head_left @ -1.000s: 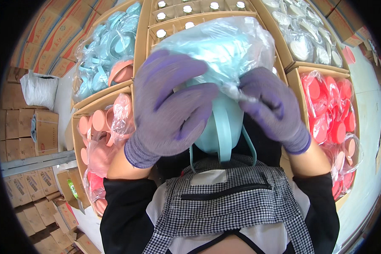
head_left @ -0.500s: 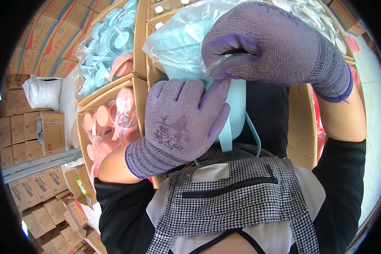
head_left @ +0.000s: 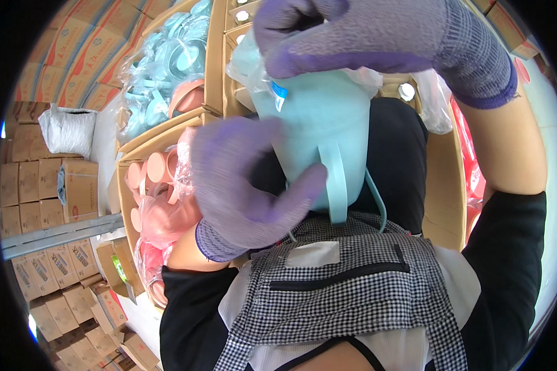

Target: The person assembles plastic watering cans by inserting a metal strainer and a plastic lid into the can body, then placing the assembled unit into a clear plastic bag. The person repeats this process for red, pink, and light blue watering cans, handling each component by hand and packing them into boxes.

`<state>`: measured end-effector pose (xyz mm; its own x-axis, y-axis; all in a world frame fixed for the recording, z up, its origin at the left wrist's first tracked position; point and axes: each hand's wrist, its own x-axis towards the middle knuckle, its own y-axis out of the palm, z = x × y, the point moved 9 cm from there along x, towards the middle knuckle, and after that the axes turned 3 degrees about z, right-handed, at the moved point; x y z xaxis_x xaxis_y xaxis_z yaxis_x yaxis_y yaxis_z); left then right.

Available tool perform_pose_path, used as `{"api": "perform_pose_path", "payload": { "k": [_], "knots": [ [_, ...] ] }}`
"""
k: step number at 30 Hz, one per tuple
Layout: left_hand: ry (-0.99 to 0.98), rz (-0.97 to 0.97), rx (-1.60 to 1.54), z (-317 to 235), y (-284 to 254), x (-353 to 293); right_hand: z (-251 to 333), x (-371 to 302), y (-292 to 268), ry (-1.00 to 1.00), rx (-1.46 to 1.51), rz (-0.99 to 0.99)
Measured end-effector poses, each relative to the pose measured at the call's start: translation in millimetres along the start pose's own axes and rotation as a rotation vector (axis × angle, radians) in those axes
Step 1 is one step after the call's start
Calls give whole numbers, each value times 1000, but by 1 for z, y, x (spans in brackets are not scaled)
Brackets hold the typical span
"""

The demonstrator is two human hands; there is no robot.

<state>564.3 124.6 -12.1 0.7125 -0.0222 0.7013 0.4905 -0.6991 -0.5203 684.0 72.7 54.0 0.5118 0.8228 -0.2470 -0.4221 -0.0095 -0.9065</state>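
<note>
A light blue plastic pitcher (head_left: 325, 117) rests tilted on my lap, its strap-shaped handle (head_left: 334, 185) toward my body. Clear plastic film (head_left: 246, 65) lies crumpled about its far end. My right hand (head_left: 359, 37), in a purple-grey work glove, is closed over that far end, apparently gripping the film; the hand covers most of what it grips. My left hand (head_left: 241, 185), gloved alike and smeared by motion, is beside the pitcher with thumb and fingers apart. Its thumb is close to the handle, and whether it touches cannot be told.
Left of me, an open carton of bagged light blue pieces (head_left: 173, 68) stands beyond a carton of pink cups (head_left: 158, 167). White-capped items (head_left: 406, 92) sit in a carton ahead. Red bagged items (head_left: 470, 161) are at right. Stacked cartons (head_left: 80, 191) and a white sack (head_left: 68, 130) are farther left.
The plastic film has come away from much of the pitcher, leaving its side bare. My right hand has moved up and left; my left hand has swung back, opening its fingers.
</note>
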Motion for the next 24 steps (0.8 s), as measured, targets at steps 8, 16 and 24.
{"api": "perform_pose_path", "payload": {
  "k": [8, 16, 24],
  "knots": [
    [-324, -210, -143, 53, 2, 3, -42, 13, 7, -523, 362, -104],
    [-479, 147, -708, 60, 11, -6, -16, -22, 21, -820, 7, -494],
    [-245, 106, -400, 44, -9, -12, -3, -40, 16, -953, -699, -996]
  ]
}}
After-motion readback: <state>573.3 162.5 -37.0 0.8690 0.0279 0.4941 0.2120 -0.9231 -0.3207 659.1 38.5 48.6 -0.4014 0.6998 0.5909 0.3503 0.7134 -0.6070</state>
